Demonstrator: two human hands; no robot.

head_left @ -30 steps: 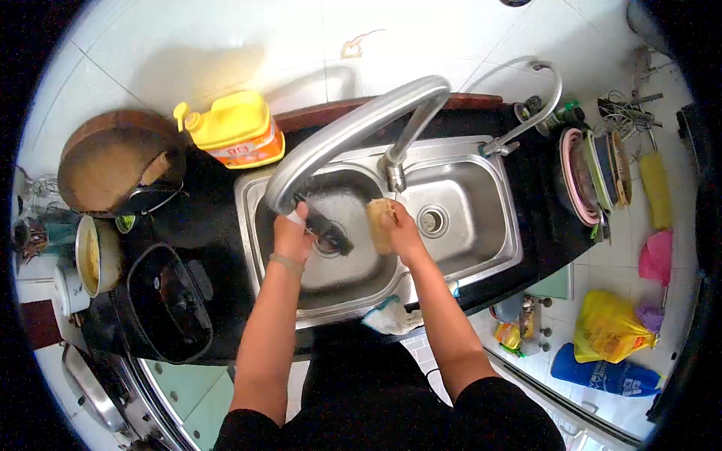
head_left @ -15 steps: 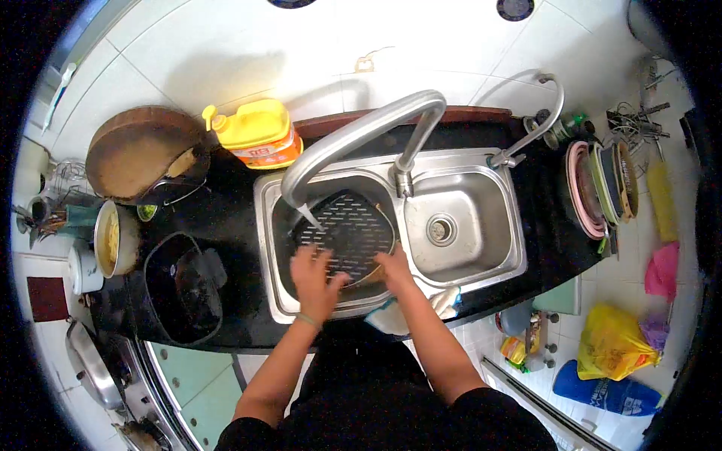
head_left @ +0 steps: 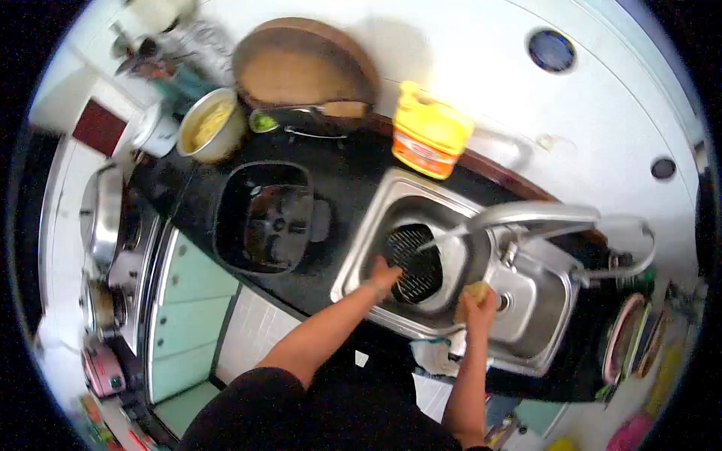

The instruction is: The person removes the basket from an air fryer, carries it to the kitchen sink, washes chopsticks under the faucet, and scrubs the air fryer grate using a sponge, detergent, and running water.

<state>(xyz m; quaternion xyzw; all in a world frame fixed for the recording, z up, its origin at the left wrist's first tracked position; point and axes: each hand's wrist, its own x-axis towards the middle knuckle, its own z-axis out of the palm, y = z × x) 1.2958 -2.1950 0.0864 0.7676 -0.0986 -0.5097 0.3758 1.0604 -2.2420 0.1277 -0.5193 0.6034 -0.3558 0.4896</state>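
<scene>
A black slotted air fryer tray [head_left: 421, 263] lies tilted in the left basin of the steel sink [head_left: 347, 289], under a stream of water. At the tray's near left edge, my left hand [head_left: 385, 275] is closed on it. My right hand [head_left: 481, 308] is over the divider between the basins, apart from the tray. Its fingers are wrapped round a yellowish sponge [head_left: 475, 291], which they partly cover. Arching over from the right is the faucet [head_left: 538, 214]. A black air fryer basket [head_left: 226, 225] stands on the counter to the left.
Behind the sink stands a yellow detergent jug [head_left: 432, 135]. A round wooden board [head_left: 301, 68], a knife [head_left: 342, 110] and a pot of yellow food [head_left: 186, 139] are at the back left. A cloth [head_left: 436, 357] hangs on the front edge. Plates [head_left: 624, 338] stand at right.
My view has turned left. My right hand has left the tray for the divider and now has a sponge in it. The left hand has moved onto the tray's edge.
</scene>
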